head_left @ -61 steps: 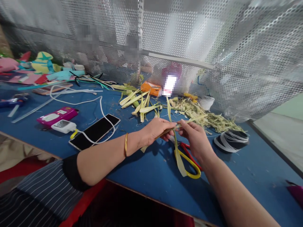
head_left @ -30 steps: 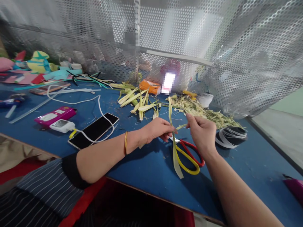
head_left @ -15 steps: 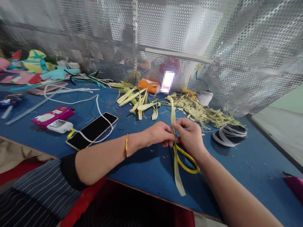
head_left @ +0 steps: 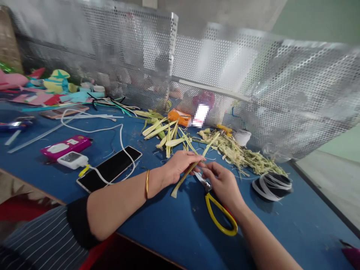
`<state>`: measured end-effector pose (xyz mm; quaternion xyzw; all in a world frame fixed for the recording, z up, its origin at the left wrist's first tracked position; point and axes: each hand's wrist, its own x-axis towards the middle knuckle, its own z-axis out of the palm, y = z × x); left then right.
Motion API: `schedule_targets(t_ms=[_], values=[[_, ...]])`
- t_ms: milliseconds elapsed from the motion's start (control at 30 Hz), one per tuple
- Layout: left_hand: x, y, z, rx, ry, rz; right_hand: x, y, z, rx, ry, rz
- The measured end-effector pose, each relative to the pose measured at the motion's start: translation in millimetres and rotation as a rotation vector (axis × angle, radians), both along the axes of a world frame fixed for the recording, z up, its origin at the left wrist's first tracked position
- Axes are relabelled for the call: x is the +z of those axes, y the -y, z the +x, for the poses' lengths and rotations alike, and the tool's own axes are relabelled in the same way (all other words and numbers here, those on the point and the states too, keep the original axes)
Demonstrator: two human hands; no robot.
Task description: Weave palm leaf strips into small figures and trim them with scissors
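Note:
My left hand [head_left: 181, 165], with a gold bangle on its wrist, pinches pale green strips of corn husk [head_left: 183, 181]. One strip slants down toward me past the fingers, and two ends fan out beyond the hand. My right hand [head_left: 223, 182] has its thumb and fingers pressed together at the same husk, close to the left fingertips; the exact grip is partly hidden. Below the right hand lies a pair of scissors [head_left: 221, 217] with a yellow handle, its blades pointing away to the left. A red part of its handle is mostly covered by my hand.
More husk pieces [head_left: 160, 131] and a heap of shredded husk [head_left: 236, 152] lie beyond my hands. A spool of white thread [head_left: 272, 186] stands right. At left are a phone [head_left: 109, 168], a white cable [head_left: 122, 137] and a magenta pack [head_left: 67, 147]. A perforated metal screen [head_left: 208, 63] borders the back.
The husk strip has swung from nearly upright to a slant, its lower end now to the left of the scissors. A second strip end shows beyond my left hand. The view has tilted up.

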<state>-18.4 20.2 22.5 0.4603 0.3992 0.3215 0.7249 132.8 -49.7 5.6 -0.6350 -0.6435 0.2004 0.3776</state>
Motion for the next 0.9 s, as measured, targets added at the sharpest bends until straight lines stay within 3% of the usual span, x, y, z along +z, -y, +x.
schedule_targets(t_ms=[100, 267, 367, 700, 900], values=[[-4.6, -0.9, -1.5, -0.016, -0.005, -0.001, -1.9, 1.3, -1.5, 0.017, 0.029, 0.033], [-7.5, -2.3, -3.7, -0.058, 0.03, -0.033, -3.5, 1.6, 1.6, 0.103, 0.404, 0.306], [-7.6, -1.3, -3.2, -0.034, 0.011, -0.047, -7.5, -1.0, 2.7, 0.145, 0.522, 0.413], [-13.9, -0.1, 0.3, -0.011, -0.058, -0.035, -14.8, -2.3, 4.3, 0.01, 0.573, 0.447], [-13.8, -2.0, 1.8, 0.054, -0.029, -0.055, -19.8, -1.9, 0.8, 0.012, 0.6, 0.433]])
